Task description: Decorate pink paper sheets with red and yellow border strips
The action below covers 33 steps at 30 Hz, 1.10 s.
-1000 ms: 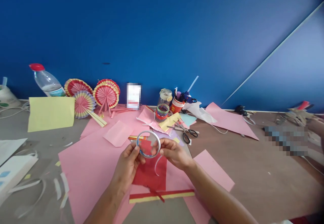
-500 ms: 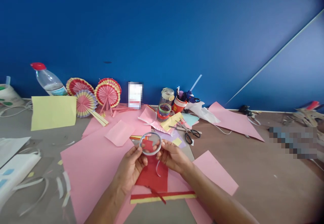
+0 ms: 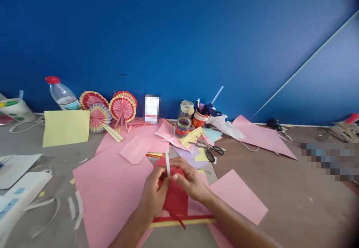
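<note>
The tape roll point(image 3: 167, 162) stands upright and edge-on above the red paper point(image 3: 178, 203). The left hand point(image 3: 154, 192) appears to pinch its lower end; the right hand point(image 3: 193, 182) is close beside it, but whether it grips cannot be told. For good control, pinch lightly at the rim and turn the roll in small steps. Mind the loose edge of the large pink sheet point(image 3: 114, 192) and the scissors point(image 3: 210, 151) beyond the right hand; the brown tabletop point(image 3: 297, 203) offers wider room.
</note>
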Each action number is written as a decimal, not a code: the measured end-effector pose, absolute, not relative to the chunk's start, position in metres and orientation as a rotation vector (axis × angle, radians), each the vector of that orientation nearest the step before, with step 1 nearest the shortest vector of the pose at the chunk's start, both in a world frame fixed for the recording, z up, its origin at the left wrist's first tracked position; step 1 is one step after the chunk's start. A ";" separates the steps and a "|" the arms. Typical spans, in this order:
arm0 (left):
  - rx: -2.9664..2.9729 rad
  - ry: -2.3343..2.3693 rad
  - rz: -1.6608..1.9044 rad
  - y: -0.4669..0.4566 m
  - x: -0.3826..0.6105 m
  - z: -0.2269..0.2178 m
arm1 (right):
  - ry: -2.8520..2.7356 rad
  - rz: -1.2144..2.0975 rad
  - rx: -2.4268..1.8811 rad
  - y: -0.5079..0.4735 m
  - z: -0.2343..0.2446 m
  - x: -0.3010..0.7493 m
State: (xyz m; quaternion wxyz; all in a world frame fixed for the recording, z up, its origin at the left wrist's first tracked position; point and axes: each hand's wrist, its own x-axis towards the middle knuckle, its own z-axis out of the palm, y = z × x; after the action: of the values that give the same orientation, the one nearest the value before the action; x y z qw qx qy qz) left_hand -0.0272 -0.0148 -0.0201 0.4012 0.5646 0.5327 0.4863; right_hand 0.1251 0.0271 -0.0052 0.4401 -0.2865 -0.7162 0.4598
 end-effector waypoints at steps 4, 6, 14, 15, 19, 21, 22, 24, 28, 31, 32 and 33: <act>1.567 1.309 1.197 -0.017 -0.024 -0.022 | -1.753 1.248 -0.675 0.027 -0.004 0.125; 1.432 1.255 1.191 -0.016 -0.022 -0.020 | -1.754 1.298 -0.655 0.028 -0.004 0.128; 0.871 1.095 1.336 -0.007 -0.027 -0.012 | -2.052 0.863 -0.788 0.028 -0.013 0.126; 0.883 1.095 1.325 -0.006 -0.028 -0.012 | -2.063 0.840 -0.795 0.029 -0.013 0.125; 0.996 1.290 1.365 -0.009 -0.031 -0.015 | -2.056 0.624 -0.836 0.031 -0.011 0.128; 1.115 1.403 1.439 -0.010 -0.032 -0.019 | -2.048 0.473 -0.856 0.032 -0.009 0.130; 1.214 1.435 1.465 -0.011 -0.032 -0.021 | -2.057 0.407 -0.854 0.031 -0.009 0.131; 1.460 1.453 1.480 -0.012 -0.032 -0.026 | -2.088 0.312 -0.853 0.031 -0.009 0.131; 1.762 1.441 1.478 -0.013 -0.031 -0.031 | -2.140 0.216 -0.857 0.029 -0.010 0.131; 1.572 1.437 1.492 -0.012 -0.030 -0.027 | -2.162 0.164 -0.837 0.028 -0.010 0.131; 1.440 1.408 1.485 -0.012 -0.030 -0.025 | -2.163 0.131 -0.837 0.028 -0.009 0.131; 1.307 1.353 1.462 -0.011 -0.030 -0.021 | -2.158 0.088 -0.841 0.027 -0.009 0.130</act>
State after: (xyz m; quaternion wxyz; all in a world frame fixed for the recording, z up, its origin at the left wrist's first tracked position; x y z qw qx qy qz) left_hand -0.0300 -0.0109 -0.0214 0.3708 0.5095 0.5274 0.5699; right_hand 0.1303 0.0272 -0.0089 0.4003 -0.3325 -0.8532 0.0349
